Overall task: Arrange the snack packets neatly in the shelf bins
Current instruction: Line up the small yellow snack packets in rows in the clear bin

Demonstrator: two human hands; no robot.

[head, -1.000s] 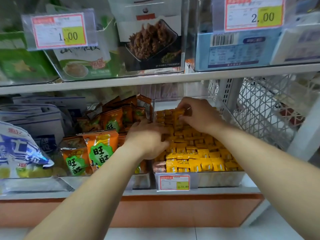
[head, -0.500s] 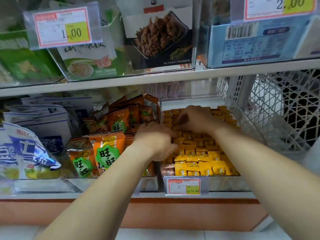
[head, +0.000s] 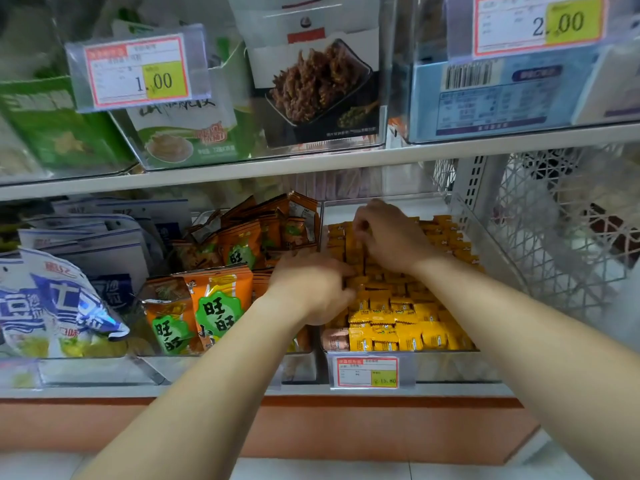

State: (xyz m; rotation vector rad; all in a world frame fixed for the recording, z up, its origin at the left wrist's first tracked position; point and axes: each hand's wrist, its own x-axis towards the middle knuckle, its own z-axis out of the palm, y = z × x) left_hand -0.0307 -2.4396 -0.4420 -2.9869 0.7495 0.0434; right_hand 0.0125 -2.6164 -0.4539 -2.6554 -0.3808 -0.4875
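Lower white metal shelf (head: 104,391): clear plastic bin (head: 450,370) at 1 o'clock, packed with small yellow foil snack packets (head: 398,327). Right hand (head: 391,237) was at the bin's rear, fingers curled, pinching the tops of upright packets. Left hand (head: 311,289) was over its 9 o'clock wall, fingers bent onto the packets (grip or press, could not tell). Orange-and-green snack bags (head: 214,306) were heaped at 10 o'clock. White lattice basket (head: 554,237) at 3 o'clock. Orange-brown base panel (head: 311,427) and pale tiled floor (head: 311,469) at 6 o'clock.

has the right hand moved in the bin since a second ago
Yes, slightly: the right hand has shifted left, closer to the left wall of the bin.
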